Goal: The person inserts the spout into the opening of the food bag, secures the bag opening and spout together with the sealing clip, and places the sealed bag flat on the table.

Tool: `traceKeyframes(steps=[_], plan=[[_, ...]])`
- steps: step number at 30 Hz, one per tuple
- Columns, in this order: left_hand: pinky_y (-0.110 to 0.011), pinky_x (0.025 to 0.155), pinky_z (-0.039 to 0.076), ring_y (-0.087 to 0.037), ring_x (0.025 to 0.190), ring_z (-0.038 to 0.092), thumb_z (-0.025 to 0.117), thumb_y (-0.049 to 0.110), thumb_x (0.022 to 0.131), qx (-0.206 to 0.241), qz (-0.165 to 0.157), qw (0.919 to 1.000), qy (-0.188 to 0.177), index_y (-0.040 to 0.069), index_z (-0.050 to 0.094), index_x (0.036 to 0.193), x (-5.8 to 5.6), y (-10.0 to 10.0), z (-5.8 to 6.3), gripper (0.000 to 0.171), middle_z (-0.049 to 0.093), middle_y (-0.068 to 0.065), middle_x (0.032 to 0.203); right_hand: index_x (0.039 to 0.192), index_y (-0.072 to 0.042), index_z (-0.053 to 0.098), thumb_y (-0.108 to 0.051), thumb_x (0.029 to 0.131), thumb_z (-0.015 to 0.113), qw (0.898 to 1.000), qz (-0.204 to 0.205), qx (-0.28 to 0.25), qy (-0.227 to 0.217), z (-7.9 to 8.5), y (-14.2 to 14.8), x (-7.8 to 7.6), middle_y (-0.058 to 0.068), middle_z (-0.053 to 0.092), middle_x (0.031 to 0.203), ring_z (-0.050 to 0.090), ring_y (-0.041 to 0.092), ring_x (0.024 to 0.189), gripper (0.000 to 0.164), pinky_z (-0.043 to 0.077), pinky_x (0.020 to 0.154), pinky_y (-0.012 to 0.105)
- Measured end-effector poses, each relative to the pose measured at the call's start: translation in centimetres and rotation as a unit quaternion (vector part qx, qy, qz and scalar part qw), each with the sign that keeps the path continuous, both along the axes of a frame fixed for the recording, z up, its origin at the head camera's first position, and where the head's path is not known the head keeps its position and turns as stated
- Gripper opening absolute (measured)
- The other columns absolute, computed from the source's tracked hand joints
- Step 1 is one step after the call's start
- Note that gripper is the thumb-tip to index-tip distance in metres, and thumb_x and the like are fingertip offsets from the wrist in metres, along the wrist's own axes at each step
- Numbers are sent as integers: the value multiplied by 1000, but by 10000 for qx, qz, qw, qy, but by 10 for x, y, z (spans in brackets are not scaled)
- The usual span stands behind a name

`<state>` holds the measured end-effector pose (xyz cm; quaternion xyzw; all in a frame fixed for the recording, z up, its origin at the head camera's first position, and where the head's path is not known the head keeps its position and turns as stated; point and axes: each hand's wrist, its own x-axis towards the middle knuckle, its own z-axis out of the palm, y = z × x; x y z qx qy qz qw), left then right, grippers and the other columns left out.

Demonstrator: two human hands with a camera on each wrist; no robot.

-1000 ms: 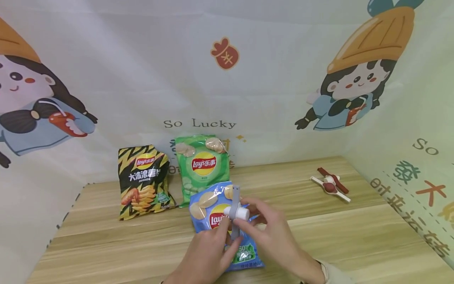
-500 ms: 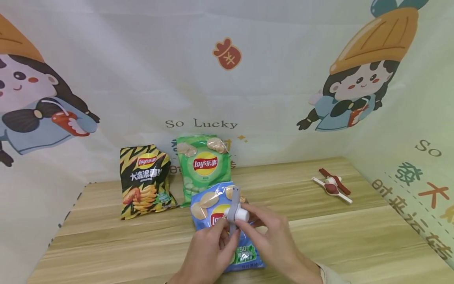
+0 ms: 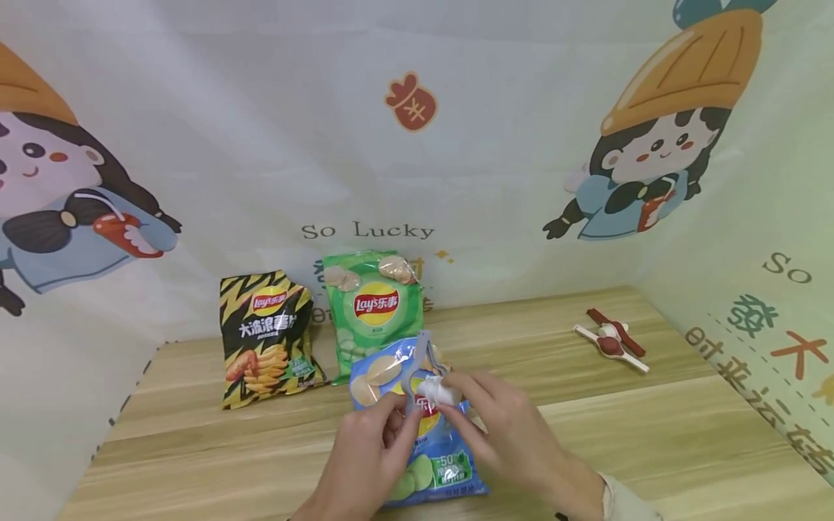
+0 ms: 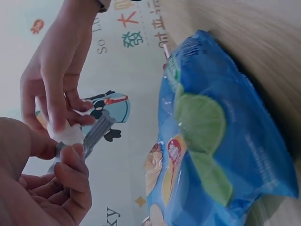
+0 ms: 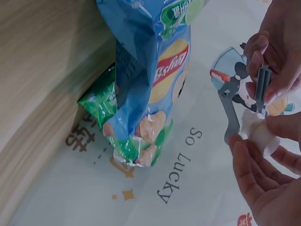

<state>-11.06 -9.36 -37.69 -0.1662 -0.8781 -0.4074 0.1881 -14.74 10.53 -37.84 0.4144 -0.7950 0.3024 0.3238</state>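
Over a blue Lay's chip bag [image 3: 425,470], both hands hold a grey bag clip [image 3: 408,376] with a white capped spout [image 3: 439,393]. The clip's two arms stand apart in a V. My left hand [image 3: 368,452] pinches one grey arm near its end between thumb and fingers. Thumb and fingers of my right hand [image 3: 504,423] grip the white spout. In the right wrist view the spread arms of the clip [image 5: 229,110] show on either side of the spout [image 5: 258,134]. The left wrist view has the blue bag [image 4: 244,127] leaning upright beside the hands.
Behind stand a green Lay's bag [image 3: 376,336] and a black-and-yellow Lay's bag [image 3: 267,347], against a printed cloth backdrop [image 3: 495,166]. Two more clips, a white one [image 3: 628,359] and a dark red one [image 3: 602,318], lie crossed at the right on the wooden table [image 3: 619,434].
The grey clip's arms, together before, have spread into a V. My left hand has shifted slightly left, away from the spout; my right hand keeps hold of the spout.
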Motion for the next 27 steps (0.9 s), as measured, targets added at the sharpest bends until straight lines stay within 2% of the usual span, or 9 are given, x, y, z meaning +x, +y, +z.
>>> traceKeyframes(steps=[4,6,8,11,15,17,21,26,27], plan=[[-20,43,39,1,49,43,67,10,95,81,-119,9991,-397,9,69,86,-1,-5,7,9,50,15,60,117,-6,64,-24,100,62,9990,397,-198,52,7,5,0,1,68,100,65,10,81,24,54,71,20],[-20,43,38,0,49,43,67,12,96,74,-279,9982,-531,8,70,88,-2,-9,10,9,50,14,60,117,-4,63,-23,100,61,9973,615,-409,46,12,7,-1,1,68,100,63,9,81,25,53,71,18],[-20,44,40,0,50,44,65,16,97,21,-490,9965,-678,7,71,92,-3,-13,14,12,52,14,61,117,-3,63,-23,101,60,9953,756,-596,82,18,9,-2,1,67,98,61,8,79,26,51,70,17],[-21,47,43,1,52,46,62,21,99,-176,-979,9910,-892,6,72,94,-5,-19,17,18,56,12,63,115,-1,64,-24,101,60,9937,771,-807,145,26,14,-3,2,69,100,61,8,79,27,52,70,18],[-21,52,46,2,58,48,59,24,102,-588,-1717,9767,-1142,6,74,94,-7,-27,16,24,60,10,68,115,-2,64,-26,101,61,9939,638,-895,94,32,21,-4,3,69,102,60,9,81,29,51,70,19],[-20,55,47,3,61,50,58,26,102,-786,-1999,9673,-1349,7,75,96,-7,-30,13,26,62,10,71,115,-2,64,-27,100,61,9943,578,-896,74,33,24,-5,3,69,102,60,9,81,29,51,71,18],[-18,66,51,5,70,56,57,28,102,-1235,-2445,9495,-1527,11,76,96,-6,-32,4,27,69,11,81,115,-2,65,-28,101,60,9950,484,-868,135,34,28,-8,1,69,101,60,8,80,30,51,70,18],[-16,66,49,7,70,55,59,28,101,-1639,-2927,9291,-1554,15,77,97,-4,-34,-8,23,67,16,82,114,-2,64,-31,102,58,9964,365,-759,43,31,31,-13,2,69,100,60,9,79,32,50,70,18],[-15,65,48,7,70,53,59,28,101,-1763,-3007,9263,-1428,15,77,97,-3,-35,-11,23,66,16,81,115,-2,64,-30,101,58,9968,340,-720,-19,30,32,-14,3,69,100,60,10,79,31,50,70,18]])
